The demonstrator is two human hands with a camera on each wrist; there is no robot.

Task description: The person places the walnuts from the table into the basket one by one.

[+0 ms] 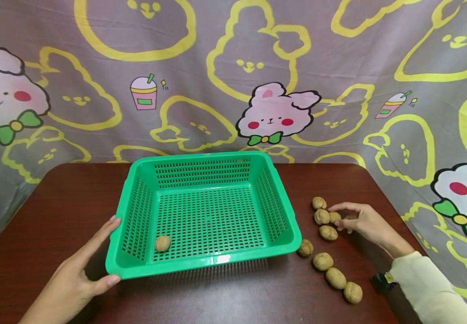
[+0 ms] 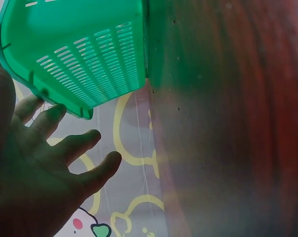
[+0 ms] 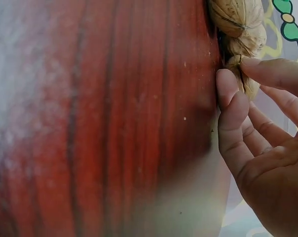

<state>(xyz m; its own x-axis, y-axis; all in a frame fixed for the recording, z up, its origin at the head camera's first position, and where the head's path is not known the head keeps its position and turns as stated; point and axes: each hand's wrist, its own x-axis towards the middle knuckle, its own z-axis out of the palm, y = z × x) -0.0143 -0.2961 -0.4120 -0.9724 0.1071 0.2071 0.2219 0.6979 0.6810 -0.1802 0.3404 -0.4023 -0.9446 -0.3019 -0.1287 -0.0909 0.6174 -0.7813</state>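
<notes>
A green plastic basket (image 1: 209, 216) with slotted walls stands on the table, and one walnut (image 1: 162, 243) lies at its front left inside. My left hand (image 1: 71, 276) is at the basket's left front corner, thumb at the front rim and fingers along the left rim. In the left wrist view its fingers are spread and mostly straight, with fingertips at the rim. Over on the right, my right hand (image 1: 369, 225) pinches a walnut (image 1: 335, 218) between thumb and forefinger. Other walnuts (image 1: 321, 216) lie close beside that one; the right wrist view shows two just beyond it.
More walnuts (image 1: 336, 278) trail forward along the table's right side, one of them at the basket's front right corner. The dark reddish wooden table (image 1: 43, 220) meets a cartoon-printed cloth (image 1: 201, 81) at the back. A black object (image 1: 383, 282) is by the right sleeve.
</notes>
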